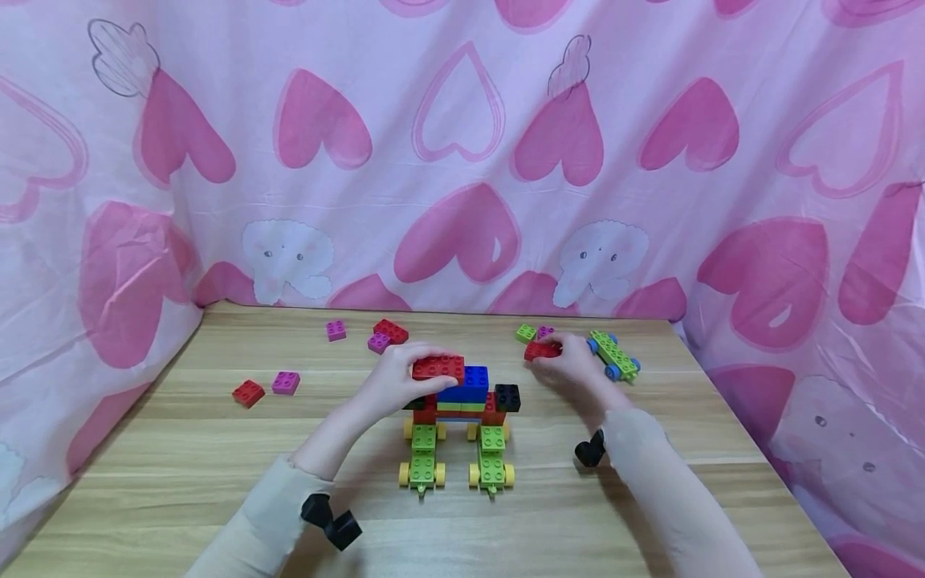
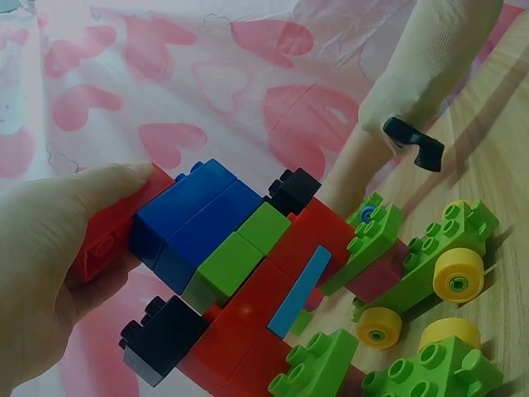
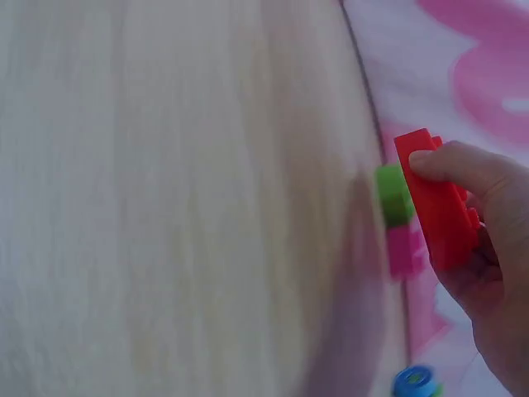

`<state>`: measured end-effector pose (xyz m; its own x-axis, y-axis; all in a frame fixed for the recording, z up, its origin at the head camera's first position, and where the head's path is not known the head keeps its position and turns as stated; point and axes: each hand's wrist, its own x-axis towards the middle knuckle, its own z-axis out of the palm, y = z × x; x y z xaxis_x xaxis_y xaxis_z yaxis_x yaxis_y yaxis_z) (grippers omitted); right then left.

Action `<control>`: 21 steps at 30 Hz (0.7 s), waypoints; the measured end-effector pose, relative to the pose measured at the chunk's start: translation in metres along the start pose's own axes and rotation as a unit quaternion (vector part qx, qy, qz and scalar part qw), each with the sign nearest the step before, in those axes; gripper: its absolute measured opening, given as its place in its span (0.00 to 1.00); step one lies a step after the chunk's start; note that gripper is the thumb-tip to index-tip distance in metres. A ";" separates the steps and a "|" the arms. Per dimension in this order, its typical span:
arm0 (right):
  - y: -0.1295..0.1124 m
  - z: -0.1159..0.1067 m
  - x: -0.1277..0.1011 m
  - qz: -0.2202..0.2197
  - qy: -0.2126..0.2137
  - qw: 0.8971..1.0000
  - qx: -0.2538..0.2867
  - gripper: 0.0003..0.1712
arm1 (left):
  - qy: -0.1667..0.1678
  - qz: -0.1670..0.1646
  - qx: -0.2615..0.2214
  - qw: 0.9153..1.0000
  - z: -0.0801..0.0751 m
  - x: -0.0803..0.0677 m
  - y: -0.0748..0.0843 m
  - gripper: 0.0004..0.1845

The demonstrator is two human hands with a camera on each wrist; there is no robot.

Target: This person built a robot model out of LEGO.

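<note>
The left hand reaches forward, its grip clasping a red six-stud brick beside the blue bricks atop the wheeled model; the right hand, extended farther, pinches another red brick near a lime brick on the worktop.

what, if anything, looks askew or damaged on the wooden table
Nothing visible looks damaged or spilled. What looks uneven is the rectangular red plastic brick in the left hand: it juts past the side of the stacked blue plastic bricks, perhaps simply mid-placement.
</note>
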<state>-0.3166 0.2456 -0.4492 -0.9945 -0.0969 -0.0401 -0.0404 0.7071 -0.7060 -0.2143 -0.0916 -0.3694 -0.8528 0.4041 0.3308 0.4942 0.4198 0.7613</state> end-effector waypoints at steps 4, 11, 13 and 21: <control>-0.019 -0.003 -0.006 -0.056 0.019 0.998 -0.011 0.22 | 0.000 -0.003 -0.002 1.000 0.000 0.001 -0.001 0.21; -0.059 -0.011 -0.020 -0.161 0.031 0.986 -0.026 0.22 | 0.001 -0.003 -0.004 1.000 0.000 0.001 -0.002 0.21; -0.072 -0.012 -0.027 -0.173 0.025 0.985 -0.010 0.22 | 0.000 -0.006 -0.004 1.000 0.000 0.001 -0.002 0.21; -0.114 -0.015 -0.053 -0.221 -0.004 0.975 0.026 0.20 | -0.001 -0.006 -0.004 1.000 0.000 0.001 -0.002 0.22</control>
<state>-0.2610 0.1805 -0.3556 -0.8807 -0.3890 0.2702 -0.4588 0.5590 -0.6907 -0.2164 -0.0922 -0.3708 -0.8585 0.4003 0.3206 0.4824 0.4183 0.7696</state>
